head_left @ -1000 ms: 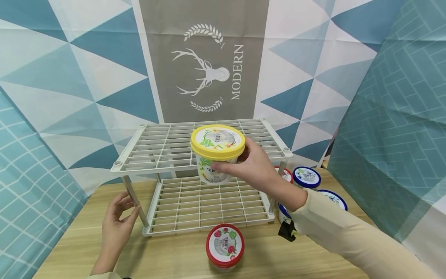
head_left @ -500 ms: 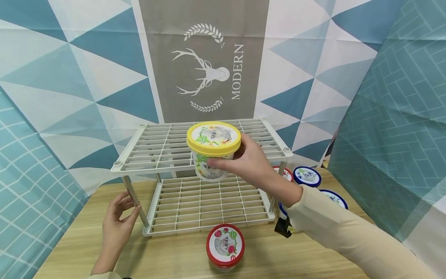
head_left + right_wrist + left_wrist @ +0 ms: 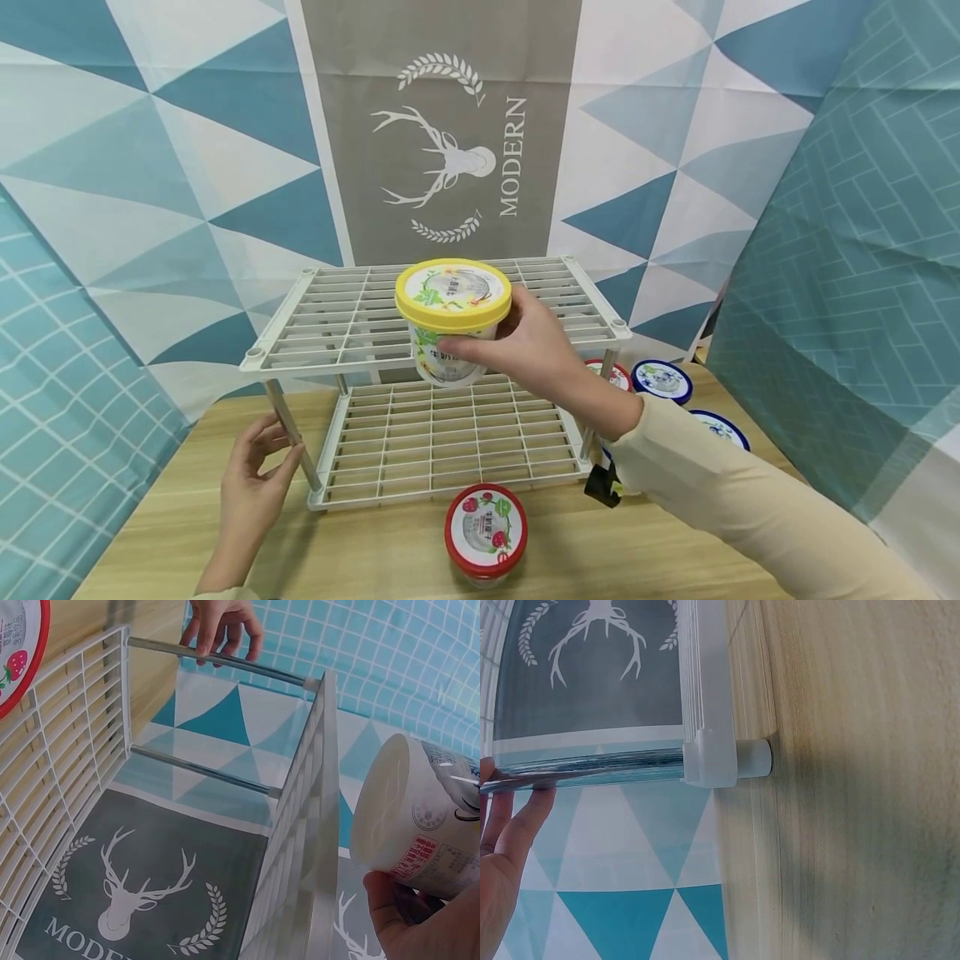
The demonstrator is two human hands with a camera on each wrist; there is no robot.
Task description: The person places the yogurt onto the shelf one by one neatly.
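Note:
My right hand point(image 3: 528, 346) grips a white tub with a yellow lid point(image 3: 453, 296), its thumb across the near side. In the head view the tub overlaps the front part of the rack's upper shelf point(image 3: 315, 358). The right wrist view shows the bottom of the tub point(image 3: 382, 799) just above shelf level, apart from the shelf. My left hand point(image 3: 258, 471) pinches the rack's front left metal post point(image 3: 288, 429) between thumb and fingers, as the left wrist view also shows on the post point(image 3: 622, 765). A red-lidded tub point(image 3: 486, 531) with strawberries on it stands before the rack.
The white two-tier rack's lower shelf point(image 3: 450, 433) sits low over the wooden table point(image 3: 360, 550). Right of the rack stand a red-lidded tub point(image 3: 611, 373) and blue-lidded tubs point(image 3: 662, 381), partly hidden by the right sleeve point(image 3: 735, 483). A patterned cloth point(image 3: 442, 50) hangs behind.
My right hand has carried the yellow-lidded tub slightly left and up over the front of the upper shelf. The left hand stays on the post.

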